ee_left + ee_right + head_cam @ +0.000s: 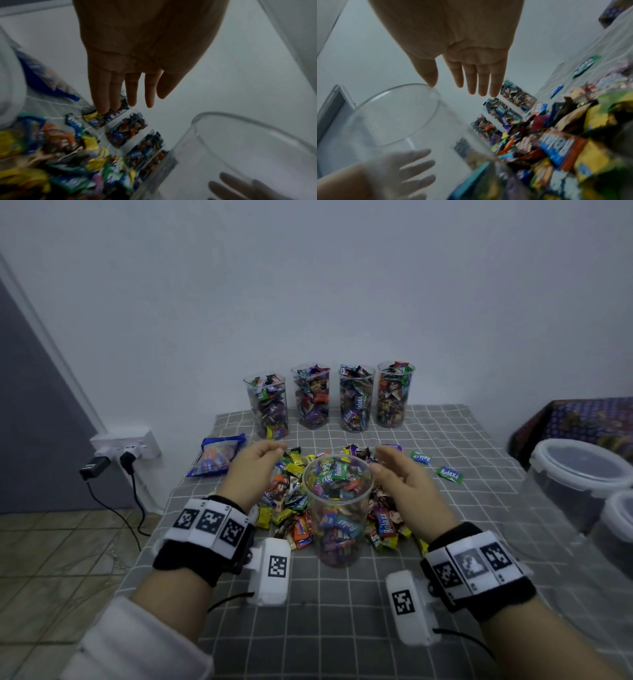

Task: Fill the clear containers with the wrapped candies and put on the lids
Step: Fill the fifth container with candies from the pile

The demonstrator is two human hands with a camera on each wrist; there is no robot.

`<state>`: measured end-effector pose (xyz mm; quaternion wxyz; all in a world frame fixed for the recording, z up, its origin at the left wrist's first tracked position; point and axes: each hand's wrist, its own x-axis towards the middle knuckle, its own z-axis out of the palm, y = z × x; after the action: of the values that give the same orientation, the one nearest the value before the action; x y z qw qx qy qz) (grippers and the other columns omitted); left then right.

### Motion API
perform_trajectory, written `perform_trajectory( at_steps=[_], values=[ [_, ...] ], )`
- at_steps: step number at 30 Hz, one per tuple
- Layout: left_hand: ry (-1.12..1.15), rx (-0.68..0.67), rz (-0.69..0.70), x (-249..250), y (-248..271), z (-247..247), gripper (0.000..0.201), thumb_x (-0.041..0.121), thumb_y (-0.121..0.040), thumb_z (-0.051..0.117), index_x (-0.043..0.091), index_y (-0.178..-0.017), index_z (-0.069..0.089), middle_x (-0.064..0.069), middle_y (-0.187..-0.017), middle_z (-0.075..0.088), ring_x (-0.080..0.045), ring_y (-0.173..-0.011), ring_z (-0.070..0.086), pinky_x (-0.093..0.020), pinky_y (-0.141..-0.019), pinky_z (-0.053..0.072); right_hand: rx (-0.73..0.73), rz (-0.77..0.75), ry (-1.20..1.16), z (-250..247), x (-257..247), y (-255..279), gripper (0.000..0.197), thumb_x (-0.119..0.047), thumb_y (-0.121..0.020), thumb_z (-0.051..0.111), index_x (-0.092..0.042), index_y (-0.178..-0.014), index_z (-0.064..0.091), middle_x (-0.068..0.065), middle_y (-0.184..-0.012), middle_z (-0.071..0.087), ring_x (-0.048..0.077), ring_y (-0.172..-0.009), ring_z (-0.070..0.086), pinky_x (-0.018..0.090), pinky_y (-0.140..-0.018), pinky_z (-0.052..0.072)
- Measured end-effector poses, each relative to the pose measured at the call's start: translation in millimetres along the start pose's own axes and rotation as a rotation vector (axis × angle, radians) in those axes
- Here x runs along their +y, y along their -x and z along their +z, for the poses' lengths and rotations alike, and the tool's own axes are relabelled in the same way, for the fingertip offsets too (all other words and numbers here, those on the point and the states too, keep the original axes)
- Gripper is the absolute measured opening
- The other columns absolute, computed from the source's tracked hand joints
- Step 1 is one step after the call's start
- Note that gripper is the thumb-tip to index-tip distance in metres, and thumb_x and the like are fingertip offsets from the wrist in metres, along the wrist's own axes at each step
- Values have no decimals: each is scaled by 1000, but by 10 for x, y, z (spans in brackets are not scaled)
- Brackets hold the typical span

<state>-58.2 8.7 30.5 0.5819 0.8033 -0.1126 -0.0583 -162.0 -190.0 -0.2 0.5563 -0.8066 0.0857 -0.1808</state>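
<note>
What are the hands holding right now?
Nothing. The left hand and right hand are open beside the clear container; the right thumb seems to touch its rim.

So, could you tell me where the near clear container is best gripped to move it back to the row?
Grip the near clear container around its mid wall, one hand from each side: it stands upright, open-topped and nearly full.

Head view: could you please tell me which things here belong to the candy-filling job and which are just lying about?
Job:
near clear container
four filled containers
loose candies
left hand
right hand

Lying about:
blue bag
lidded tubs
wall plugs
</note>
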Motion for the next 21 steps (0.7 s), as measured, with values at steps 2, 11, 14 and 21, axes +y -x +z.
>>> perform_trajectory(
  at_steps=[2, 11, 14, 21],
  values=[
    [-154, -56, -24, -130, -61, 81, 26, 16, -98, 44, 14, -120, 58, 1, -102, 57, -9, -77, 51, -28, -67, 44, 71, 19, 183, -92, 11, -31, 45, -36, -91, 55, -22, -133, 49, -1, -135, 52, 15, -124, 47, 43, -105, 39],
    [-788, -451, 53, -659, -287, 343, 82, 55, -60, 70, 29, -134, 45, 1, -142, 41, -21, -127, 43, -47, -102, 42, -345, 251, 925, -253, 256, -213, 98, -50, -78, 67, -22, -151, 8, 4, -157, 11, 26, -142, 18, 39, -112, 27],
    [-956, -476, 75, -691, -322, 396, 110, 73, -42, 54, 34, -142, 34, 2, -151, 26, -24, -134, 36, -48, -104, 41, -469, 315, 1003, -199, 307, -247, 111, -60, -70, 70, -26, -150, 1, 6, -158, 6, 27, -143, 16, 42, -113, 28],
    [-1219, -538, 10, -531, -152, 452, 54, 33, -80, 70, 25, -130, 51, -7, -128, 53, -27, -112, 56, -39, -92, 49, -611, 289, 1193, -97, 248, -256, 97, -59, -76, 65, -29, -150, 9, 4, -152, 29, 26, -134, 36, 39, -104, 37]
  ],
)
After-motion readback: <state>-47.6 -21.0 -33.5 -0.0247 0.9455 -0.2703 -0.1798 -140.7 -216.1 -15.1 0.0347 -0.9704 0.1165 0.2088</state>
